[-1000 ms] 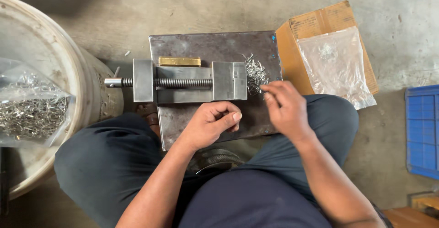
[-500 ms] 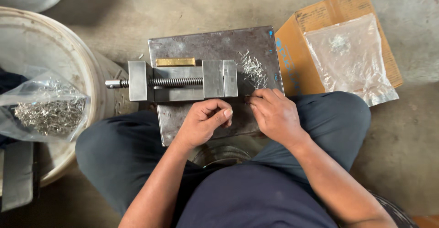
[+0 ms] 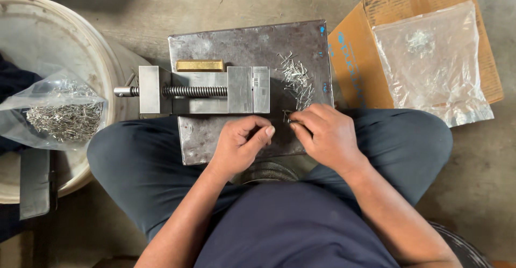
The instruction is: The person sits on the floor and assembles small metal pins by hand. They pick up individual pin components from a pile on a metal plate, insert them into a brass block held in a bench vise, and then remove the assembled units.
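— What's in front of you?
— A steel plate [image 3: 215, 139] across my knees, vise [image 3: 201, 91] at ten o'clock, pin pile [image 3: 296, 79] at one.
— What changed?
— My right hand [image 3: 328, 136] left the pile, fingers pinching a pin [image 3: 287, 118]. Left hand [image 3: 242, 142], loosely curled and empty, waits beside it.

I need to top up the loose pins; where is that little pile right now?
In the head view the pile of small metal pins lies on the steel plate, just right of the vise and above the right hand.
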